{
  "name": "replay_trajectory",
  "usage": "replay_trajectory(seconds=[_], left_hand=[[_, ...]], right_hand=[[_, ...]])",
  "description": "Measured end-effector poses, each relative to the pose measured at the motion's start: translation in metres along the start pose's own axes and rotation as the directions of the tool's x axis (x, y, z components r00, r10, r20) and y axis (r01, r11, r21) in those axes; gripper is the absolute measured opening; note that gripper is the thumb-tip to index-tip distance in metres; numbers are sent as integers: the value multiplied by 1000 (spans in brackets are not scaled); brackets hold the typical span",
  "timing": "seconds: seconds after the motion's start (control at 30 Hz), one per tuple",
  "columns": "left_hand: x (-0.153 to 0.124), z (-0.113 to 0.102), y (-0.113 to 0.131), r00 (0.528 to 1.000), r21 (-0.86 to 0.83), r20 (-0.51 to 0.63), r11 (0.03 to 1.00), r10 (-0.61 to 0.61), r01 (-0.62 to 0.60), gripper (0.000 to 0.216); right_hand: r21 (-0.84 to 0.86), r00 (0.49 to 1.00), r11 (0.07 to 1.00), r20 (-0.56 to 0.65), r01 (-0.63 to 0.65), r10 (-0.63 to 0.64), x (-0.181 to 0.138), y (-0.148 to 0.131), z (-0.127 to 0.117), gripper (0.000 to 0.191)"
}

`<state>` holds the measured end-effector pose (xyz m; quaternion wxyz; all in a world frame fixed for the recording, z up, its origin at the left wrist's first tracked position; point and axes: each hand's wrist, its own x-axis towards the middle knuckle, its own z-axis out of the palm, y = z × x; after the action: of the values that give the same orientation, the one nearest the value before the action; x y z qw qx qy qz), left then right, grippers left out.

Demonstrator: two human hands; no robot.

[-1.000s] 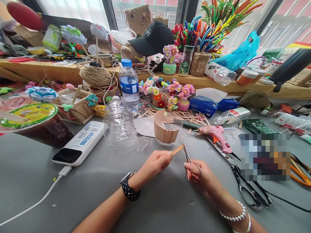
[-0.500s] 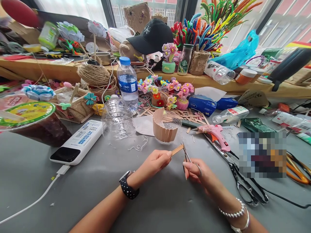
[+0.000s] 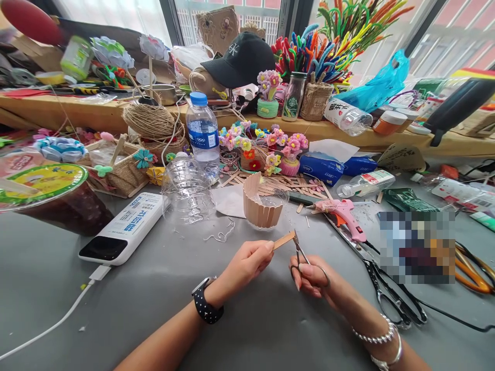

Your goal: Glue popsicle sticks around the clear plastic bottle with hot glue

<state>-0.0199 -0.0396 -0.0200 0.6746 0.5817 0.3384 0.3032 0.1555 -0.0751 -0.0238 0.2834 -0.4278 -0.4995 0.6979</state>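
i have plain grey tabletop below both hands and on toward the wearer; well left of the left hand a white rectangular power bank bounds that room, and right of the right hand lies a large pair of black-handled shears, with a pink plastic glue gun farther beyond

the left hand pinches one end of a flat light-brown wooden stick between thumb and fingers, so the stick sits between the two hands; its long axis runs rightward from that thumb and slightly away. the right hand grips the loops of small silver metal scissors, handles parted, blades pointing away from it and meeting the stick's free end; whether they bite into the wood i cannot tell

just beyond the left hand i see a rounded clear plastic cup partly walled with upright pale wooden slats, higher on its left side; its inside shows only in part. far left of the left hand, a clear cup with a yellow-and-green lid holds a dark drink
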Motion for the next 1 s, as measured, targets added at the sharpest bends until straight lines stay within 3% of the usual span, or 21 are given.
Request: replay_trajectory(seconds=[0.2, 0.67, 0.9, 1.0], left_hand=[[0, -1, 0, 1000, 44, 18, 999, -6, 6, 42], [0, -1, -2, 1000, 67, 19, 998, 1, -3, 42], [0, -1, -3, 1000, 88, 19, 996, 10, -11, 41], [-1, -3, -2, 999, 119, 43, 993, 9, -14, 42]], right_hand=[[-31, 1000, 1000, -28, 4, -5, 1, 3, 0, 43], [-100, 976, 995, -214, 10, -31, 2, 1, 9, 41], [-86, 973, 996, -227, 17, -36, 2, 4, 9, 40], [-114, 988, 994, -153, 2, -19, 2, 3, 5, 38]])
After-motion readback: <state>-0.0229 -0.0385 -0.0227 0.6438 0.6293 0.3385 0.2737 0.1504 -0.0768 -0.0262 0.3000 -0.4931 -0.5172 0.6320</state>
